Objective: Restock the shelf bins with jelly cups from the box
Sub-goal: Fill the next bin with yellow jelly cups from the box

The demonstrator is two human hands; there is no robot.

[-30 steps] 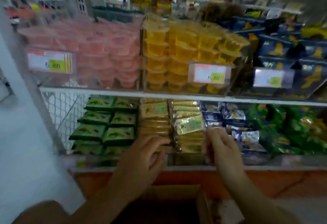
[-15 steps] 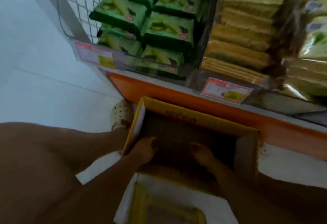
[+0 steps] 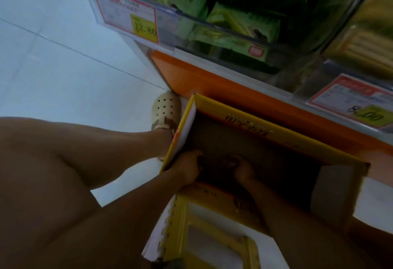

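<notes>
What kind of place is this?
Most likely a shop aisle: red-and-yellow paper price tags hang on the clear shelf rail, green cookie packets are stacked behind them, and an open yellow cardboard box sits on the pale floor.

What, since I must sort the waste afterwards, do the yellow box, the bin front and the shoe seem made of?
Box: apparently cardboard, printed yellow outside and matte brown inside, with folded flaps.
Bin front: clear, glossy plastic, perhaps acrylic; the green packets show through it and it catches reflections.
Shoe: cream, matte moulded foam or rubber, judging by its punched holes.
</notes>
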